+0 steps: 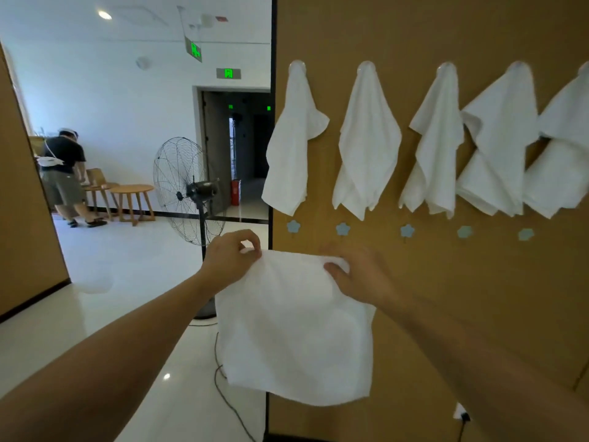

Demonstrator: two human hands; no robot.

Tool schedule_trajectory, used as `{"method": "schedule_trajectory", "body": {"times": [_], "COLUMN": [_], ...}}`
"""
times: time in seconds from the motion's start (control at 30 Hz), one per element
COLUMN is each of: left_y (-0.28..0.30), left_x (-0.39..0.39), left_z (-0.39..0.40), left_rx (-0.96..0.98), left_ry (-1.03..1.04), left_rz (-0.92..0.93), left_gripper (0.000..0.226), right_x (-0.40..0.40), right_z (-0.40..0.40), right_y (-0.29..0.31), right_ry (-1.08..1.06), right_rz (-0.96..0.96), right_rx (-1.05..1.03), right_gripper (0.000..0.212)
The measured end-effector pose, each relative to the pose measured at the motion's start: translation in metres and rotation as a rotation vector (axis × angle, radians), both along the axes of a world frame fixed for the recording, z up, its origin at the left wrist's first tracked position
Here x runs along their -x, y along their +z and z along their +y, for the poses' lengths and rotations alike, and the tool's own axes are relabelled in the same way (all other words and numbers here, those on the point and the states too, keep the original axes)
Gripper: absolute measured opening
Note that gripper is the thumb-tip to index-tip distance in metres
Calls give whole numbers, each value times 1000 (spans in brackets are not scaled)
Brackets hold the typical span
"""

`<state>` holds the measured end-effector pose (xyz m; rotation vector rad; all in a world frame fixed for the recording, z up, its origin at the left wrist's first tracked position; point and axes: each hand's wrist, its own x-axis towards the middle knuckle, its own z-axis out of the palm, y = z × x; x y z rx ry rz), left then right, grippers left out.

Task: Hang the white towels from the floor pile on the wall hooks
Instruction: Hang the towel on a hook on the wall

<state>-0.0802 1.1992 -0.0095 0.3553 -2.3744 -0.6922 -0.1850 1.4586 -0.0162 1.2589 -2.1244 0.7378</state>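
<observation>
I hold a white towel spread out in front of the tan wall. My left hand pinches its upper left corner and my right hand grips its upper right edge. The towel hangs flat below both hands. Above, several white towels hang from an upper row of hooks. A lower row of small blue flower-shaped hooks sits bare just above my hands. The floor pile is out of view.
A standing fan is left of the wall's edge, with its cord trailing over the glossy floor. A wall socket is low on the right. Far left, a person stands by round wooden tables.
</observation>
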Motion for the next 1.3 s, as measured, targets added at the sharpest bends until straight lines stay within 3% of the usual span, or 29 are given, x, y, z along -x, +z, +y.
{"method": "schedule_trajectory", "body": {"times": [0.07, 0.13, 0.23, 0.33, 0.43, 0.5, 0.57, 0.73, 0.87, 1.03, 1.17, 1.3], "left_y": [-8, -15, -24, -30, -34, -39, -46, -86, -127, -167, -184, -200], "left_x": [22, 50, 96, 145, 193, 224, 252, 299, 311, 320, 328, 328], "left_z": [-17, -34, -57, -75, -89, -97, -105, -115, -119, -119, -121, -137], "left_rx": [93, 288, 498, 563, 608, 611, 611, 548, 535, 421, 387, 425], "left_ry": [-20, -20, -12, 10, 33, 47, 51, 49, 37, -20, -57, -164], "left_rz": [30, -31, -128, -150, -191, -222, -224, -248, -180, 61, 206, 151], "left_gripper": [27, 33, 37, 38, 40, 42, 41, 33, 28, 33, 30, 17], "right_x": [35, 73, 130, 181, 231, 258, 281, 318, 308, 273, 257, 247], "right_z": [-24, -48, -79, -110, -137, -152, -164, -179, -195, -245, -257, -257], "right_y": [-7, -12, -25, -38, -43, -48, -57, -112, -163, -188, -189, -191], "right_ry": [48, 6, -59, -154, -211, -224, -276, -276, -242, -232, -454, -667], "right_rz": [190, 198, 192, 224, 117, 233, 379, 338, 124, -126, -53, -122], "right_rx": [-200, -386, -407, -443, -525, -527, -476, -176, -60, 278, 254, 94], "right_gripper": [29, 37, 40, 44, 40, 38, 33, 51, 49, 17, 18, 3]}}
